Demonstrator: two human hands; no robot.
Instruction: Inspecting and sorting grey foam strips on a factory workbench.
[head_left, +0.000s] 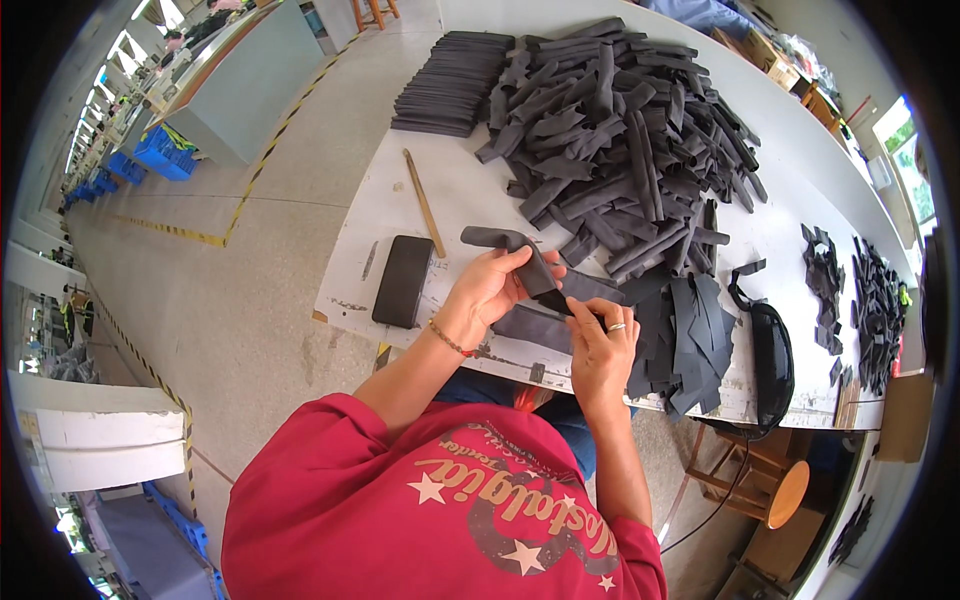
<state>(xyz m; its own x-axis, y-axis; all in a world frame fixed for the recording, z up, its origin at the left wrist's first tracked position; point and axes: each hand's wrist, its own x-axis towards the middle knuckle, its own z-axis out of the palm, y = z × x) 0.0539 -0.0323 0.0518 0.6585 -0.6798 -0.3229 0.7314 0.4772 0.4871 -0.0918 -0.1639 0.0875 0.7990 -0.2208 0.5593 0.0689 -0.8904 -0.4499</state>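
My left hand [492,290] is closed around a dark grey fabric sleeve [530,262], thumb on top, its far end bending off to the left. At the sleeve's near end my right hand [603,350], with a ring on one finger, pinches a thin dark piece that meets the sleeve. Whether that piece goes inside the sleeve I cannot tell. Beneath my hands, flat dark fabric pieces [535,328] lie at the table's front edge. A black rectangular case or block [403,282] lies left of my left hand, and a thin wooden stick [424,203] lies beyond it.
A large loose heap of dark fabric sleeves [640,150] covers the back of the white table [370,200], beside a neat stack [455,82]. Flat dark pieces [690,340] and a black bag-like object [770,365] lie right. A wooden stool [785,495] stands below.
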